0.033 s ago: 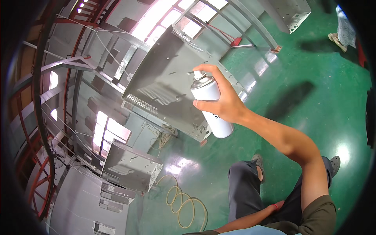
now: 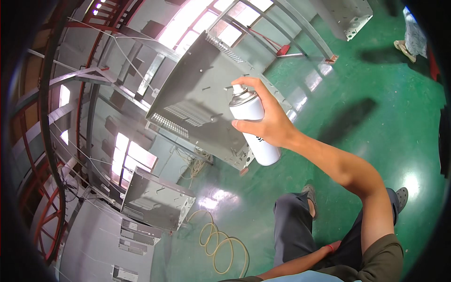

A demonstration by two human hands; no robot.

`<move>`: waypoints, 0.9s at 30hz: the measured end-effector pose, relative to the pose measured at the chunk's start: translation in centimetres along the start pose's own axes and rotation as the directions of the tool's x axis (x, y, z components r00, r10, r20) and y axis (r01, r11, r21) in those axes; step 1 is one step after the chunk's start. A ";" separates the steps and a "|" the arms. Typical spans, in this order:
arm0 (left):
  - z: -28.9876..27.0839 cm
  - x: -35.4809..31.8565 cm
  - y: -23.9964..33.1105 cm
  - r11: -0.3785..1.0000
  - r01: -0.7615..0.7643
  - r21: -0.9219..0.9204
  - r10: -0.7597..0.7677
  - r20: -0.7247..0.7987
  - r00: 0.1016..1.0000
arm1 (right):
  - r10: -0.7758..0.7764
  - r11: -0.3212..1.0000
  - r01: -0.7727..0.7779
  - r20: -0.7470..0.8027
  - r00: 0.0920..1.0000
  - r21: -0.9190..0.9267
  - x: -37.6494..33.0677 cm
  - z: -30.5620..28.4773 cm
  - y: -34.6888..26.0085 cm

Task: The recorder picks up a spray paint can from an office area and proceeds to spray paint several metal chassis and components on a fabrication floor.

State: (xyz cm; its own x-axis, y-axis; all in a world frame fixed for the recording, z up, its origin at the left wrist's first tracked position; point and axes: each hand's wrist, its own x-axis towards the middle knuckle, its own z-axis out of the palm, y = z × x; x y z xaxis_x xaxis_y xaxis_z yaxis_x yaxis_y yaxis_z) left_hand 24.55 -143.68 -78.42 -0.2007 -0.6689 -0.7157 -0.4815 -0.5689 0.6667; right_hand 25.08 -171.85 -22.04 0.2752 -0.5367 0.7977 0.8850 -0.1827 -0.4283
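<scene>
A white spray can (image 2: 263, 149) with a silver dome and white nozzle is gripped in my right hand (image 2: 270, 120). My index finger lies on top of the nozzle, while the thumb and the rest of the hand wrap round the can's body. The can is tilted, its nozzle facing a large grey metal panel (image 2: 183, 94) with perforated vents and small studs. No spray is visible. My left hand (image 2: 335, 245), with a red band at the wrist, rests low by my thigh; its fingers are hidden.
A smaller grey metal panel (image 2: 157, 197) hangs at lower left. A yellowish hose (image 2: 213, 239) lies coiled on the green floor (image 2: 371, 155). Metal frames (image 2: 305, 30) stand at the back. Another person's leg and shoe (image 2: 406, 49) show at upper right.
</scene>
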 end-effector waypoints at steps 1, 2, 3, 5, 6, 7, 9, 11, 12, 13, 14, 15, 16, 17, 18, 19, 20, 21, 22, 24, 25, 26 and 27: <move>-0.1 0.2 0.1 1.000 0.000 0.000 0.000 -0.001 1.000 | -0.003 1.000 0.002 -0.015 1.000 -0.030 0.1 -0.3 0.0; -0.2 0.4 0.3 1.000 -0.003 -0.001 0.003 0.001 1.000 | 0.012 0.999 -0.012 -0.010 1.000 -0.038 0.3 -0.6 0.0; -0.2 0.5 0.4 1.000 -0.005 -0.004 0.005 0.002 1.000 | 0.026 0.998 -0.026 -0.006 1.000 -0.048 0.5 -1.0 -0.1; -0.5 1.0 0.7 1.000 -0.006 -0.003 0.006 0.005 1.000 | 0.059 0.995 -0.058 0.010 0.998 -0.086 1.0 -2.1 -0.6; -0.7 1.3 0.9 1.000 -0.009 0.000 0.009 0.006 1.000 | 0.078 0.991 -0.076 0.021 0.997 -0.114 1.4 -2.8 -1.1; -0.9 1.5 1.1 1.000 -0.009 0.008 0.009 0.004 1.000 | 0.097 0.985 -0.092 0.030 0.995 -0.145 1.8 -3.5 -1.4; -1.1 2.0 2.1 0.999 -0.026 0.035 0.025 0.040 0.999 | 0.105 0.960 -0.094 0.027 0.994 -0.263 2.8 -5.6 -2.4; -1.7 2.3 2.8 0.998 -0.028 0.061 0.024 0.063 0.998 | 0.151 0.927 -0.135 0.017 0.988 -0.350 3.6 -7.7 -4.0; -1.7 2.0 2.8 0.998 -0.017 0.062 0.013 0.071 0.997 | 0.105 0.921 -0.089 0.023 0.994 -0.379 4.0 -8.9 -3.7; -2.0 2.1 3.5 0.997 -0.020 0.076 0.013 0.092 0.996 | 0.046 0.902 -0.031 0.025 0.999 -0.431 4.8 -10.5 -3.8; -2.3 2.8 3.6 0.996 -0.033 0.089 0.023 0.112 0.993 | 0.002 0.876 0.021 0.049 0.999 -0.482 4.9 -11.4 -3.6; -1.6 3.6 4.1 0.996 -0.036 0.080 0.027 0.115 0.993 | 0.046 0.867 -0.017 0.046 0.998 -0.498 4.8 -13.0 -4.6; -1.4 3.6 4.8 0.997 -0.028 0.073 0.019 0.124 0.992 | 0.077 0.862 -0.051 0.031 0.997 -0.505 5.2 -14.1 -5.6; -1.8 3.7 5.1 0.996 -0.027 0.083 0.016 0.128 0.992 | 0.101 0.858 -0.076 0.022 0.995 -0.507 5.3 -15.0 -6.7; -1.4 3.8 5.5 0.997 -0.024 0.079 0.013 0.137 0.990 | 0.052 0.844 -0.034 0.019 0.998 -0.536 5.3 -16.3 -7.2; -1.9 4.0 5.9 0.995 -0.025 0.094 0.011 0.143 0.990 | -0.008 0.827 0.019 0.021 1.000 -0.561 5.7 -17.6 -7.8; -1.9 4.2 6.3 0.995 -0.025 0.097 0.010 0.149 0.989 | -0.064 0.810 0.069 0.029 0.998 -0.583 6.0 -18.8 -8.5; -2.1 4.4 6.6 0.995 -0.024 0.100 0.008 0.149 0.989 | -0.082 0.879 0.062 -0.022 0.996 -0.474 6.2 -19.8 -9.2; -2.2 4.7 6.9 0.995 -0.024 0.100 0.009 0.156 0.988 | -0.124 0.955 0.081 -0.137 0.983 -0.285 6.4 -20.9 -9.7; -2.7 5.4 7.6 0.993 -0.031 0.111 0.013 0.159 0.987 | -0.151 0.979 0.191 -0.368 0.917 0.073 7.1 -23.6 -10.6; -2.8 5.7 7.9 0.993 -0.033 0.110 0.015 0.166 0.986 | -0.156 0.934 0.286 -0.479 0.864 0.212 7.6 -25.3 -10.9; -2.9 6.0 8.2 0.993 -0.033 0.111 0.015 0.163 0.986 | -0.151 0.871 0.388 -0.586 0.796 0.302 8.2 -27.4 -10.8; -2.8 6.0 8.2 0.994 -0.028 0.105 0.012 0.155 0.988 | -0.073 0.836 0.391 -0.627 0.775 0.385 8.1 -29.3 -10.9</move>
State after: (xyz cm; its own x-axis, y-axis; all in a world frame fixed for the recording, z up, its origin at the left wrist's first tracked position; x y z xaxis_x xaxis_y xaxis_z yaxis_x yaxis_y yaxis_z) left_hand 21.81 -153.72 -76.69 -0.3364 -0.5931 -0.7315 -0.5629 -0.4961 0.6611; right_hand 6.69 -198.33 -23.34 -0.0872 -0.9195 0.3834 0.9920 -0.0451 0.1176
